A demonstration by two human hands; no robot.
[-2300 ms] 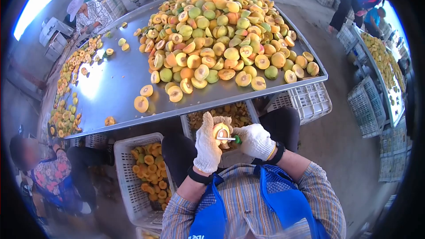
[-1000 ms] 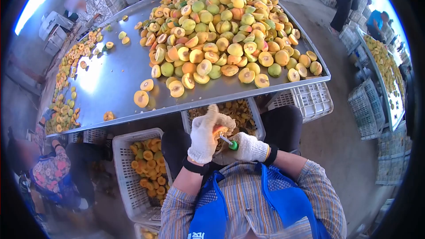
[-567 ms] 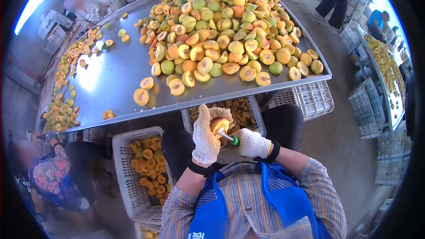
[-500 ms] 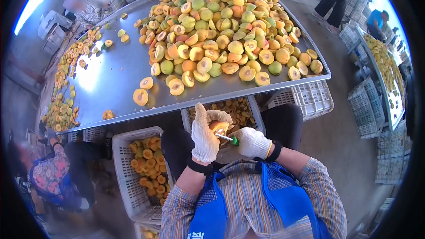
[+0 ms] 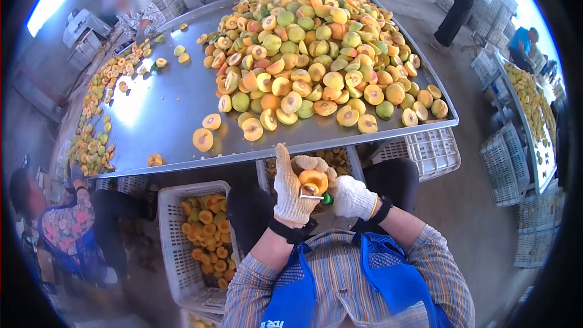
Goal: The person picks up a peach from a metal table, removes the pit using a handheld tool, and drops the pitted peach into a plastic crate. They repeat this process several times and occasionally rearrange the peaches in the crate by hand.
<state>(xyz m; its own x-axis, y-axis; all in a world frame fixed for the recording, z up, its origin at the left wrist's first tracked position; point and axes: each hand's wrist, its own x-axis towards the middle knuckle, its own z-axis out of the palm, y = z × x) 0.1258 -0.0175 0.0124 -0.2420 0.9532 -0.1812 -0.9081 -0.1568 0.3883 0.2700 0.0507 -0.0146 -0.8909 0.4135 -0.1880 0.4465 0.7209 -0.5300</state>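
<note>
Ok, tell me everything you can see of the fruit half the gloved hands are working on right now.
The fruit half is orange-yellow, with its cut face turned up toward the camera and a darker hollow near its lower edge. It sits cupped in the white knit glove of the left hand, fingers wrapped behind it, above the person's lap and just below the metal table edge. The metal tip of a green-handled tool, gripped by the right hand, meets its lower edge. Skin side is hidden.

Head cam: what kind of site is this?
Probably a fruit-processing shed, pitting by hand. A steel table carries a heap of halved peaches, white crates hold more halves, and the left hand cups a peach half against the right hand's pitting tool.
</note>
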